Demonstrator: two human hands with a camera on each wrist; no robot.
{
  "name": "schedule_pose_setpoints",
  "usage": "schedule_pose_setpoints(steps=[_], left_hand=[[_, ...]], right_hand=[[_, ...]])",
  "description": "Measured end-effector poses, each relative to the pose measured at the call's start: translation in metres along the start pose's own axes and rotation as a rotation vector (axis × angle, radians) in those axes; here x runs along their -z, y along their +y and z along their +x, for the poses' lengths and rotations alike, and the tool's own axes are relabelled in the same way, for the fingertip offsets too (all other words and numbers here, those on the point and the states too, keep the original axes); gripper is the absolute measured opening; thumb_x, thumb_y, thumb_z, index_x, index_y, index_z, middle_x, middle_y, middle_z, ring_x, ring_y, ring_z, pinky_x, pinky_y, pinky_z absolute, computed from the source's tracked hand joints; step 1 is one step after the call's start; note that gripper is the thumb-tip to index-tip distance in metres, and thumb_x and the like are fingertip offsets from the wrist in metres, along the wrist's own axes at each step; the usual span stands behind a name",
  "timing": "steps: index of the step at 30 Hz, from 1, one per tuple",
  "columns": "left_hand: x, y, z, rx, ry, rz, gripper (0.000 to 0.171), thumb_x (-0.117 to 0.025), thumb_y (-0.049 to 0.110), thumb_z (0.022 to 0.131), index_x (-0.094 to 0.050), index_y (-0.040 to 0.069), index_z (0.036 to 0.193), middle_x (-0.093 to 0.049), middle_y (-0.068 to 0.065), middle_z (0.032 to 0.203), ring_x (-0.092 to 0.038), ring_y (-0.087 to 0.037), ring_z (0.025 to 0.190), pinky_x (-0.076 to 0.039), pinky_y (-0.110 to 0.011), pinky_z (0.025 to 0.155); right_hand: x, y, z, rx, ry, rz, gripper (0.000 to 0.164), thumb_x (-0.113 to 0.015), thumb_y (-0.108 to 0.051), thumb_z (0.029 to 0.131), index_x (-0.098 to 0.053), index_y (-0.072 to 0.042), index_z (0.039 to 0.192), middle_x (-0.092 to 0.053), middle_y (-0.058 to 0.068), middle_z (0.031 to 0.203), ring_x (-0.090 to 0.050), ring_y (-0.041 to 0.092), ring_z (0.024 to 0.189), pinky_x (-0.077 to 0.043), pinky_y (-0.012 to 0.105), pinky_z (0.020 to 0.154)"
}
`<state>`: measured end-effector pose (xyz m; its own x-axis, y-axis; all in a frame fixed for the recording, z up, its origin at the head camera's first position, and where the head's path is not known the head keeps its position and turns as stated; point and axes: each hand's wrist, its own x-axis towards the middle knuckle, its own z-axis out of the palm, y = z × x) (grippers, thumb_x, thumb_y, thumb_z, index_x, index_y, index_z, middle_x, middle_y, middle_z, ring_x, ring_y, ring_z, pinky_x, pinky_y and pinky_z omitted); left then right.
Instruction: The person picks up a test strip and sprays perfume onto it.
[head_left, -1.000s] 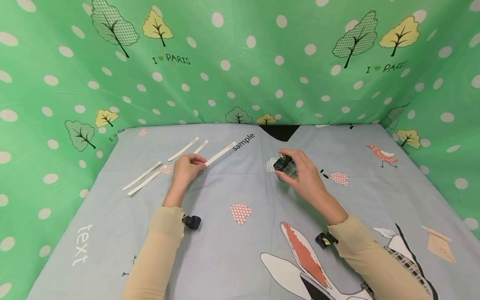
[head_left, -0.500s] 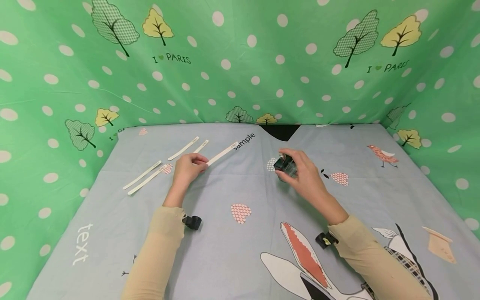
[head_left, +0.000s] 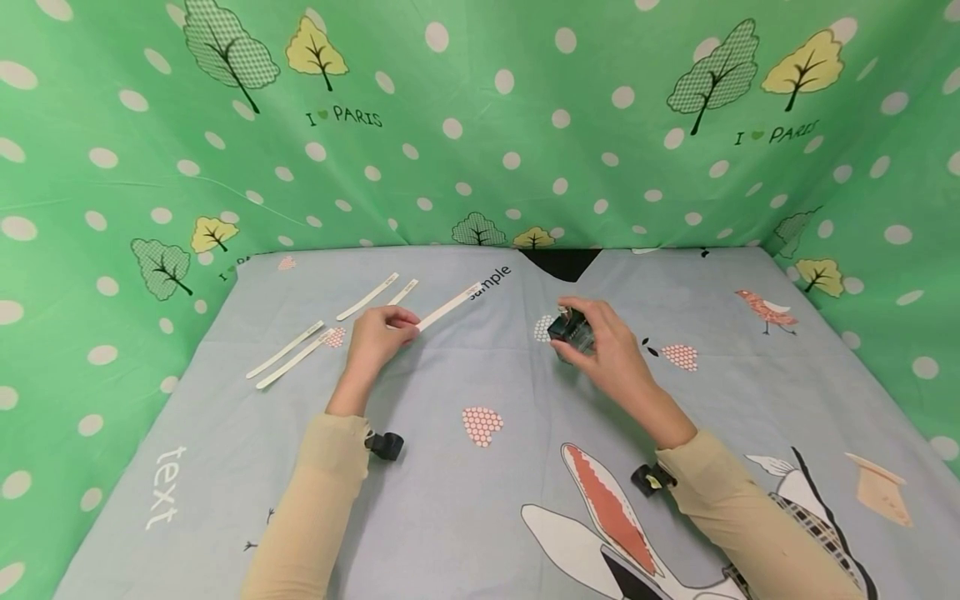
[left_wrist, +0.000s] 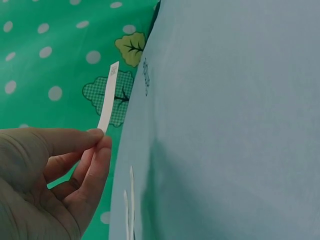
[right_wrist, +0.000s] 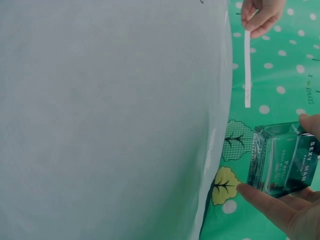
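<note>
Between thumb and fingertips, my left hand (head_left: 377, 337) pinches the near end of a white paper perfume test strip (head_left: 452, 306). In the left wrist view the strip (left_wrist: 109, 97) stands up from the fingers, small print at its free end. My right hand (head_left: 611, 350) grips a dark green glass perfume bottle (head_left: 573, 330) to the right, apart from the strip. Lettering reading "SEXY MAN" and "55ml" shows on the bottle (right_wrist: 285, 160) in the right wrist view. One finger lies by the bottle's top; whether it presses there I cannot tell.
Several more white test strips lie around my left hand: one strip (head_left: 367, 297) behind it, a pair at left including a strip (head_left: 294, 360). A grey-blue printed cloth (head_left: 450, 508) covers the table. Green dotted curtain (head_left: 480, 125) encloses its back and sides.
My left hand has moved slightly to the right with the test strip, whose tip now covers part of the printed word "sample". My right hand and the bottle stay in place.
</note>
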<state>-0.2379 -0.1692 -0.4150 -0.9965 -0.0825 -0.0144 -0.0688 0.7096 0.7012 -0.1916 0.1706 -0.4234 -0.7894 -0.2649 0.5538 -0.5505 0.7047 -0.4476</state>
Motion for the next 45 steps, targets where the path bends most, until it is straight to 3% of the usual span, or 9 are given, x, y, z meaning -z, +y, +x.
schedule_pose_setpoints(steps=[45], left_hand=[[0.004, 0.018, -0.012, -0.088, -0.041, -0.073, 0.016, -0.070, 0.009, 0.085, -0.075, 0.005, 0.100, -0.076, -0.015, 0.097, -0.074, -0.023, 0.085, -0.052, -0.019, 0.065]], right_hand=[[-0.002, -0.003, 0.001, -0.005, -0.007, 0.006, 0.058, -0.080, -0.021, 0.086, -0.052, -0.016, 0.136, -0.060, 0.015, 0.126, -0.060, 0.032, 0.115, -0.055, 0.050, 0.089]])
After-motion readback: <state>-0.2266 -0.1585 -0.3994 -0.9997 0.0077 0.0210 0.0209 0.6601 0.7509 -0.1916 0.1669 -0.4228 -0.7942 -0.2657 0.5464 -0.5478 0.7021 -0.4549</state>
